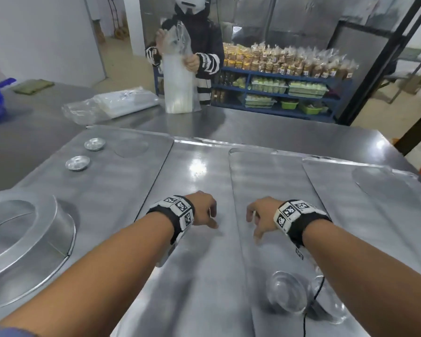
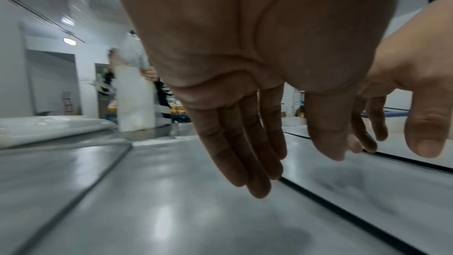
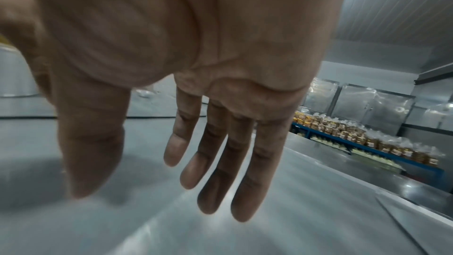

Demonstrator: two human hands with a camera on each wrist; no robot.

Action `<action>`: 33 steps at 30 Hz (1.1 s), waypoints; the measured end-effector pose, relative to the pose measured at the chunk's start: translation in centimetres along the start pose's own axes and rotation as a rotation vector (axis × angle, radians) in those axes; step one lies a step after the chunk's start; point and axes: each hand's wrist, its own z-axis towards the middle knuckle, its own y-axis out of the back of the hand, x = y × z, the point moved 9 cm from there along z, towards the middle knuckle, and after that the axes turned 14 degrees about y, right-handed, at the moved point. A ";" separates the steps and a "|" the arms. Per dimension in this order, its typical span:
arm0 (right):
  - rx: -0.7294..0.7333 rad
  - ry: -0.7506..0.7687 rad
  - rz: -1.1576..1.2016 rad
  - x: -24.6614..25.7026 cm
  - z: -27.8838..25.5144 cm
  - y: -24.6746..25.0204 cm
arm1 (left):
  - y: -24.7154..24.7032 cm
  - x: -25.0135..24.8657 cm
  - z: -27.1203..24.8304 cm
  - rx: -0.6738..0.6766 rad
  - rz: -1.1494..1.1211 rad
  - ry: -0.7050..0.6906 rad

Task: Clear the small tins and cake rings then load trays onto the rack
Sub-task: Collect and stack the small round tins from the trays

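Several flat metal trays (image 1: 195, 181) lie side by side on the steel table. Two small round tins (image 1: 94, 144) (image 1: 77, 162) sit on the far part of the left tray (image 1: 102, 186). A large cake ring (image 1: 22, 242) stands at the near left. My left hand (image 1: 205, 212) (image 2: 245, 143) hovers just above the middle tray, fingers straight and holding nothing. My right hand (image 1: 258, 217) (image 3: 196, 152) hovers over the neighbouring tray (image 1: 272, 181), fingers relaxed and empty. Both hands are close together, palms down.
Another person (image 1: 195, 45) stands across the table handling a plastic bag (image 1: 178, 88). A stack of clear bags (image 1: 117, 103) lies at the far left. Blue shelves (image 1: 285, 79) with packaged bread stand behind. Two clear plastic domes (image 1: 287, 293) rest near my right forearm.
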 end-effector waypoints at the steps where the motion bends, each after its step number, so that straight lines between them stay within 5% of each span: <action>1: -0.011 0.023 -0.010 1.4 1.9 0.9 | 1.4 1.9 0.4 -0.028 -0.004 0.022; 11: -0.119 0.225 -0.113 16.2 21.4 8.5 | 12.9 27.2 5.5 -0.184 -0.051 0.451; 19: -0.116 0.316 -0.170 25.7 35.7 13.0 | 14.9 47.0 8.3 -0.176 -0.157 0.789; 25: -0.161 0.357 -0.239 30.5 43.5 15.6 | 13.5 51.9 11.6 -0.030 -0.142 0.842; 33: -0.211 0.372 -0.169 35.6 53.6 17.0 | 13.1 53.2 13.6 -0.023 0.045 0.686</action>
